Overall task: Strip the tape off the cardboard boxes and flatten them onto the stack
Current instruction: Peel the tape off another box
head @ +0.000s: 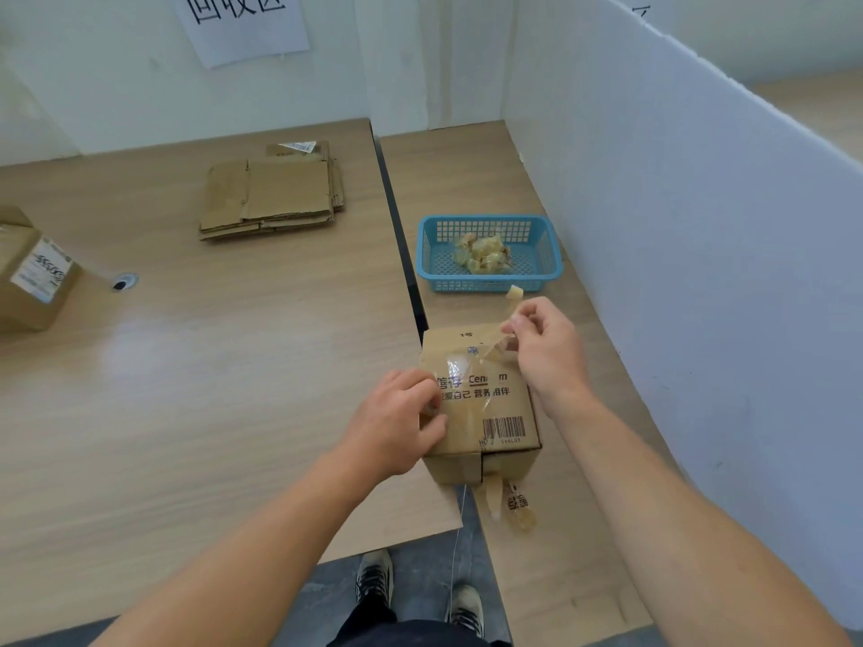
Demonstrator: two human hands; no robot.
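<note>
The right hand is raised over the far right corner of the cardboard box, fingertips pinching a clear tape strip that lifts off the lid, its loose end curling above the knuckles. The left hand clamps the box's left edge, thumb on the lid and fingers curled down the side. The two hands are apart, on opposite corners of the lid. The box stands on the right desk, its left side along the dark gap between the desks, its front face at the desk's near edge, where peeled tape hangs down. Just beyond the right hand is a blue basket holding balled tape wads. A white partition walls in the right side close by. Across the gap, the left desk shows wide bare surface up to the stack of flattened cardboard near the back wall, with a second box at the far left edge.
</note>
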